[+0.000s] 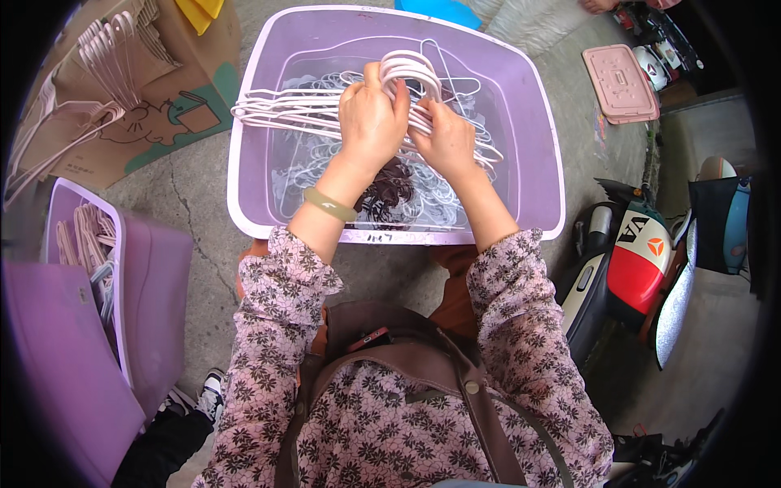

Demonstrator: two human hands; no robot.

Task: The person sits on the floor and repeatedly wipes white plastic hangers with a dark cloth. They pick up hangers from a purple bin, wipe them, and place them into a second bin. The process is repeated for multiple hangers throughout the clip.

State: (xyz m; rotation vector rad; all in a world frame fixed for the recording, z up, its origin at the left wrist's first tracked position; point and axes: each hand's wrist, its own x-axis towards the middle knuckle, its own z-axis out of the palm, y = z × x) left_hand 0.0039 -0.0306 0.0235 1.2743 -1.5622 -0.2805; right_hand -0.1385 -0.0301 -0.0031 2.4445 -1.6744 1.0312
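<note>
Both of my hands are closed around a bundle of pale pink clothes hangers, held over a large purple plastic tub. My left hand wraps the bundle near the hooks, which line up at the top. On the right side of the hooks, my right hand grips the same bundle. Beneath lie many loose white hangers or hooks and a heap of dark brown small pieces, partly covered by my hands. A single white hanger leans up at the tub's far side.
Left stands a cardboard box with pale hangers hooked on it. Below it is another purple bin holding hangers. A shoe shows nearby. To the right are a parked scooter and a pink lid.
</note>
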